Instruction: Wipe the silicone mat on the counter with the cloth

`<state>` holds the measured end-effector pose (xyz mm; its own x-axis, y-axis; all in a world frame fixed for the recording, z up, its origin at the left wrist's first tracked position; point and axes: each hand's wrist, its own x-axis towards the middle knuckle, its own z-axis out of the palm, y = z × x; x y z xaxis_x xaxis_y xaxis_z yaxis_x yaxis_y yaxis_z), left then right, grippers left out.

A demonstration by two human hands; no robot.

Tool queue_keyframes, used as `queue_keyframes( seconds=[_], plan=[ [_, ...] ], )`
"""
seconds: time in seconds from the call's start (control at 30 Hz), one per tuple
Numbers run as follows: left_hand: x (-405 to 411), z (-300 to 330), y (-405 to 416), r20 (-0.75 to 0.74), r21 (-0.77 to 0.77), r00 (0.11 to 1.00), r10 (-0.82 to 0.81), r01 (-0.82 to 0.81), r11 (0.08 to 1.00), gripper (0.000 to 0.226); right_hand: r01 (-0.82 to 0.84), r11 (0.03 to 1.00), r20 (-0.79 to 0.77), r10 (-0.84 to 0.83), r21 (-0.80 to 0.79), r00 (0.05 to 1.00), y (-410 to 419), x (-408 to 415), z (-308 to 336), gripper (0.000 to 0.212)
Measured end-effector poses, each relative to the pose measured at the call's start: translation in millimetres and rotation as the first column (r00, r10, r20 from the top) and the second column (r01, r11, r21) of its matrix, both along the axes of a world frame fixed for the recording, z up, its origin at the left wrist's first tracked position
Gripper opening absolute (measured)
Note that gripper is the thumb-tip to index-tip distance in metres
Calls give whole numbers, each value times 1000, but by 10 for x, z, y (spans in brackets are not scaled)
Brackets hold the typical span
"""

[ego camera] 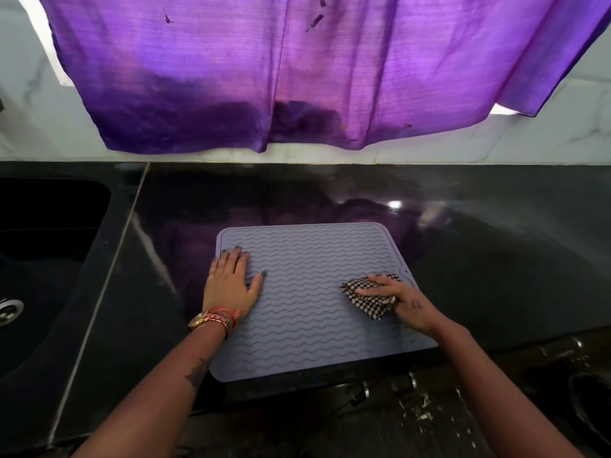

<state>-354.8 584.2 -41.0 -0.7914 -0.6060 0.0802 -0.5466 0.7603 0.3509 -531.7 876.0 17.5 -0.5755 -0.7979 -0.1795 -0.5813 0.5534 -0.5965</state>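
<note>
A grey silicone mat [307,292] with wavy ridges lies flat on the black counter [479,246], close to the front edge. My left hand [233,280] rests palm down, fingers spread, on the mat's left edge. My right hand [401,300] presses a bunched black-and-white checked cloth [370,297] onto the mat's right side. Part of the cloth is hidden under my fingers.
A dark sink [43,246] with a metal drain [8,310] is sunk into the counter at the left. A purple curtain [297,71] hangs over the white tiled wall behind. Cabinet handles [360,391] and a speckled floor show below the counter's front edge.
</note>
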Motion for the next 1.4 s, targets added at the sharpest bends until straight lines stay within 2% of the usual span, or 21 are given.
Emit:
queue_keyframes(
  seconds=[0.07,0.2,0.43,0.53,0.67,0.83,0.9,0.97,1.07,1.23,1.4],
  plan=[
    [-3,-5,-3,-6,-4,1000,3,-3,1000,90,68,998,-53,-69,-19,996,148,-6,14,88],
    [-15,-7,-2,6,-8,1000,6,-6,1000,89,76,985,-273,-31,157,962,376,82,-290,82],
    [-6,-1,10,8,-13,1000,4,-3,1000,89,111,974,-244,-61,195,968,315,80,-251,80],
    [-6,0,13,5,-9,1000,3,-3,1000,90,108,986,-185,-84,126,979,218,229,-146,84],
    [-8,3,8,11,-16,1000,3,-2,1000,88,20,989,-318,29,150,948,118,673,-290,85],
    [-3,-4,9,19,-23,1000,-2,2,1000,86,14,991,-314,29,135,949,140,667,-294,91],
    [-1,-4,9,26,-25,1000,-1,2,1000,87,-31,990,-261,66,138,963,168,615,-272,95],
    [0,2,25,27,-28,1000,2,-2,1000,88,-46,997,-176,57,69,983,234,528,-205,99],
    [-3,15,25,24,-30,1000,8,-7,1000,88,39,999,-221,-40,-6,974,435,365,-159,93],
    [-2,1,14,27,-37,1000,9,-8,999,85,77,993,-318,-45,89,947,637,397,-358,92],
    [-3,4,17,22,-32,1000,-1,1,999,87,73,996,-237,-58,55,970,634,342,-301,81]
  ],
)
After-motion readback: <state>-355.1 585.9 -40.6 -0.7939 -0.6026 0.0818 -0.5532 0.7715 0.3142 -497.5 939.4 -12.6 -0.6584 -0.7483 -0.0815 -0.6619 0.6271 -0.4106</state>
